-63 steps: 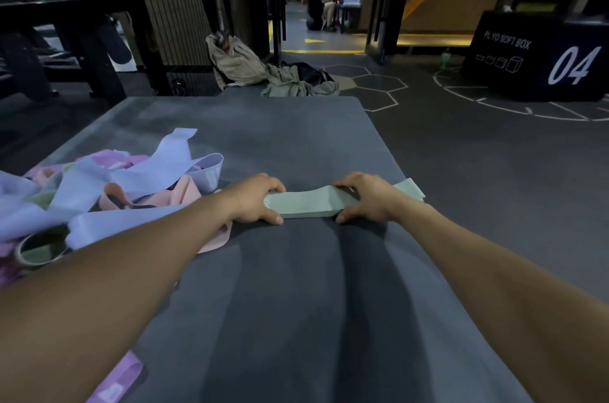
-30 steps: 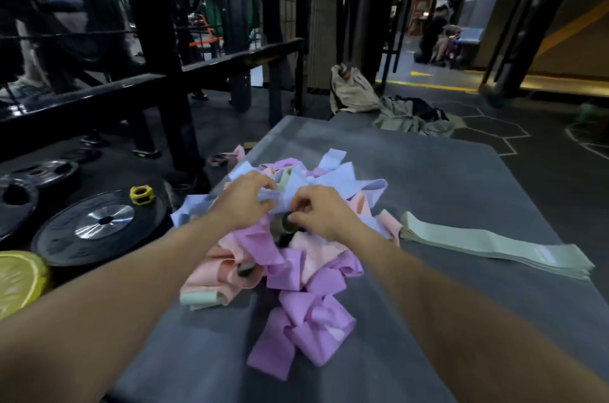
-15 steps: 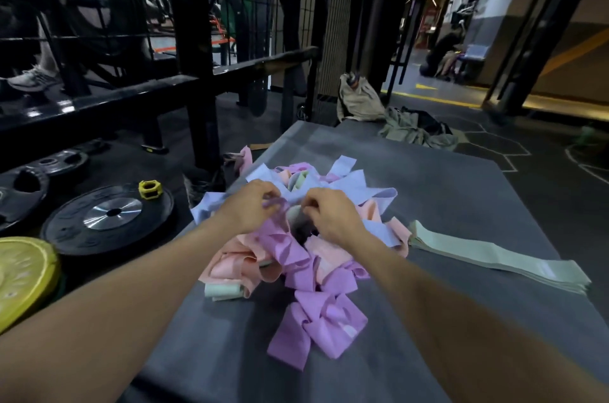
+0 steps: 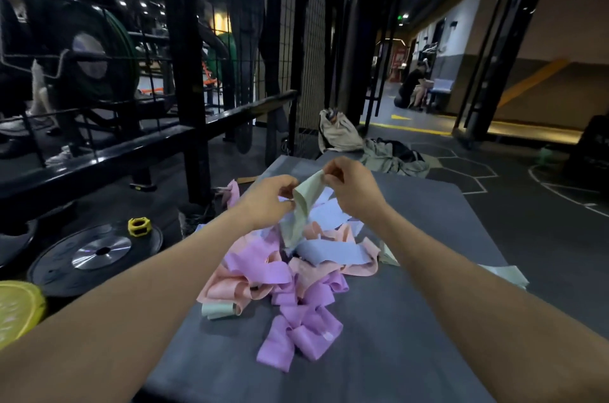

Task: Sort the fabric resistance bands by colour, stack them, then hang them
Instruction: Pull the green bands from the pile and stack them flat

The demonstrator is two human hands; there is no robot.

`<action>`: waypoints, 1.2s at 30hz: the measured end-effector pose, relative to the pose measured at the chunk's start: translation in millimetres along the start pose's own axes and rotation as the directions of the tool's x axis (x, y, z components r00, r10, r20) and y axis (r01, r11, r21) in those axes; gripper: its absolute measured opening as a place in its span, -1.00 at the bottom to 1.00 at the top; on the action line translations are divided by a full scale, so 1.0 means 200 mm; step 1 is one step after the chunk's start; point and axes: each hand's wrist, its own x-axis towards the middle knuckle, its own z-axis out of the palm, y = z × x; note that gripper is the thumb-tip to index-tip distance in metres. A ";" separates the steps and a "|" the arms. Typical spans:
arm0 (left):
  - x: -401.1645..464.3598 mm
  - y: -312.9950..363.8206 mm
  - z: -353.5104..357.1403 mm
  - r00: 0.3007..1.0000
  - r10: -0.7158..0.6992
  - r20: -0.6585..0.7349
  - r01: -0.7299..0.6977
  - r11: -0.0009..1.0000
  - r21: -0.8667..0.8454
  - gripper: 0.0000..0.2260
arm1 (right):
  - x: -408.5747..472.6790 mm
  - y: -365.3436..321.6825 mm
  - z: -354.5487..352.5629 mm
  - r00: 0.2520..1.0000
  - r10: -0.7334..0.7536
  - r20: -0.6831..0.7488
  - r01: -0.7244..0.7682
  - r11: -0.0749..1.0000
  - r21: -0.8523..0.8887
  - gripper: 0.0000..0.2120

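Head view, near to far: a purple band (image 4: 298, 335) lies at the front of the tangled band pile (image 4: 296, 267) on the grey mat (image 4: 412, 320). Above the pile, the left hand (image 4: 267, 201) and right hand (image 4: 351, 186) pinch a raised green band (image 4: 304, 204). Another green strip (image 4: 504, 274), possibly a stack, lies partly behind the right forearm. Weight plates (image 4: 95, 254) sit left; a bag (image 4: 337, 134) lies beyond.

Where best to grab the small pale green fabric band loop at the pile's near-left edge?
Probably pinch the small pale green fabric band loop at its free left end, coming from the left and above. That end lies bare on the grey mat; the right end tucks under a pink fabric band.
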 end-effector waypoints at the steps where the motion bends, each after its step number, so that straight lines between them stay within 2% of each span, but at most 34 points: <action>1: -0.01 0.03 0.00 1.000 0.003 0.026 -0.003 1.000 -0.023 -0.81 | -0.01 -0.01 -0.02 1.000 -0.005 -0.007 0.005 1.000 0.012 -0.91; 4: -0.03 0.11 0.02 0.997 0.003 0.071 0.004 0.996 -0.087 -0.86 | -0.05 -0.03 -0.10 0.999 -0.039 -0.034 0.039 0.999 0.010 -0.88; 9: -0.04 0.25 0.05 1.000 -0.014 -0.016 0.010 0.974 -0.227 -0.86 | -0.09 -0.06 -0.29 0.987 -0.059 -0.150 0.071 0.995 0.077 -0.88; 13: -0.04 0.38 0.09 0.994 -0.077 -0.072 0.031 0.865 -0.501 -0.91 | -0.14 -0.07 -0.42 0.970 -0.045 -0.239 0.076 0.990 0.122 -0.90; 16: -0.05 0.43 0.15 0.990 -0.128 -0.057 0.068 0.794 -0.604 -0.86 | -0.19 -0.02 -0.46 0.969 0.015 -0.248 0.026 0.986 0.164 -0.91; 19: -0.09 0.44 0.27 0.983 -0.179 -0.033 0.120 0.775 -0.620 -0.82 | -0.26 0.10 -0.42 0.968 0.145 -0.204 -0.091 0.963 0.252 -0.92; 23: -0.16 0.34 0.46 0.965 -0.262 0.031 0.223 0.749 -0.623 -0.85 | -0.38 0.31 -0.29 0.931 0.338 -0.138 -0.274 0.897 0.347 -0.77; 26: -0.20 0.24 0.55 0.943 -0.332 0.008 0.273 0.761 -0.589 -0.84 | -0.47 0.42 -0.20 0.901 0.428 -0.080 -0.365 0.843 0.396 -0.77; 32: -0.22 0.14 0.66 0.895 -0.440 -0.072 0.337 0.774 -0.536 -0.77 | -0.58 0.50 -0.08 0.913 0.406 0.033 -0.374 0.803 0.465 -0.75; 36: -0.23 0.07 0.71 0.923 -0.371 -0.102 0.300 0.860 -0.414 -0.71 | -0.64 0.54 -0.01 0.936 0.287 0.202 -0.338 0.895 0.293 -0.70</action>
